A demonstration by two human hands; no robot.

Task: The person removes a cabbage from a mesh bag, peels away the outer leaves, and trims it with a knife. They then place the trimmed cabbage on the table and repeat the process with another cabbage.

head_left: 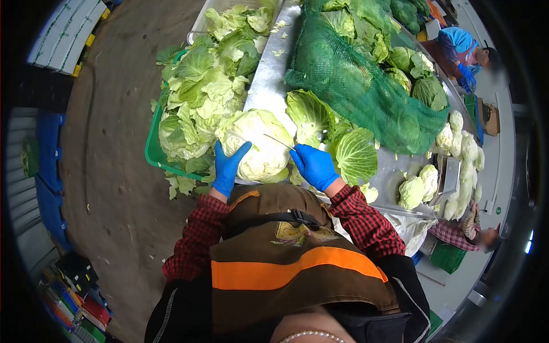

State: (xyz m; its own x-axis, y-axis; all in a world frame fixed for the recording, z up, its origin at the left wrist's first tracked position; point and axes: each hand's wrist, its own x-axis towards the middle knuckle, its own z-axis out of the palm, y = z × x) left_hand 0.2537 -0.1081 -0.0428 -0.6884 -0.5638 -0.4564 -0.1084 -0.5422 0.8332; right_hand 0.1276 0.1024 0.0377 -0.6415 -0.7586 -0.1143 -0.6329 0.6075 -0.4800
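A large pale cabbage [257, 154] sits at the table's near edge, in front of my apron. My left hand [227, 166], in a blue glove, holds its left side, with the thumb spread over the front. In my blue-gloved right hand [314, 166] is a knife [277, 140]; its thin blade lies across the cabbage's upper right face, and its handle is hidden in my fist. Loose outer cabbage leaves [355, 154] lie right beside and beyond my right hand.
At left, a green crate [153, 140] overflows with leaves. A green mesh sack [354, 97] of cabbages covers the metal table [269, 74]. Trimmed cabbages [417, 188] and a scale [450, 174] stand at right. Two people [457, 48] work across the table.
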